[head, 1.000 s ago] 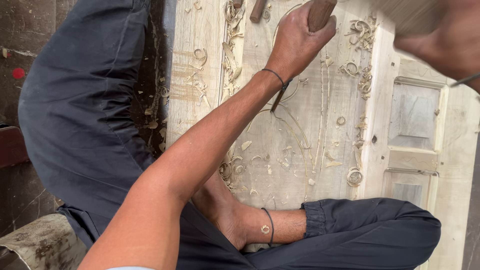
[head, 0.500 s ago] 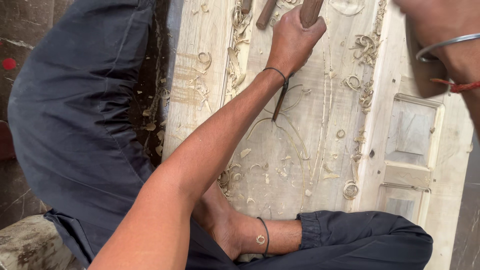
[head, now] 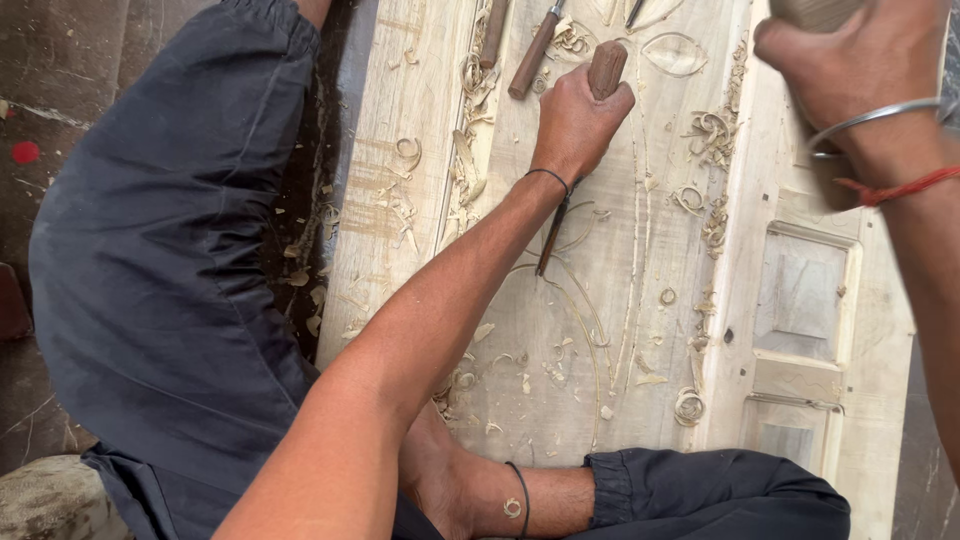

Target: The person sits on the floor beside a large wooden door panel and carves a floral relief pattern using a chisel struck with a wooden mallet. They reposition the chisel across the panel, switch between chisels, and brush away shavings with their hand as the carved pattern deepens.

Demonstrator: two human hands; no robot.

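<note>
My left hand (head: 575, 125) is closed around the brown wooden handle of a chisel (head: 606, 68). The chisel's thin dark blade runs down under my wrist, and its tip rests on a curved line cut into the pale wooden door panel (head: 400, 200). My right hand (head: 860, 55) is raised at the top right, well apart from the chisel. It grips a wooden tool (head: 815, 10) that the top edge mostly cuts off. A metal bangle and a red thread circle that wrist.
Two more chisels (head: 530, 60) lie on the panel at the top. Curled wood shavings (head: 712, 130) are scattered over the carved area. Recessed square fields (head: 805, 295) sit at the right. My dark-trousered legs and bare foot (head: 460, 490) rest along the left and bottom.
My left hand and the chisel sit lower in the view, with more of the panel's top showing. The raised right hand has shifted slightly at the top right.
</note>
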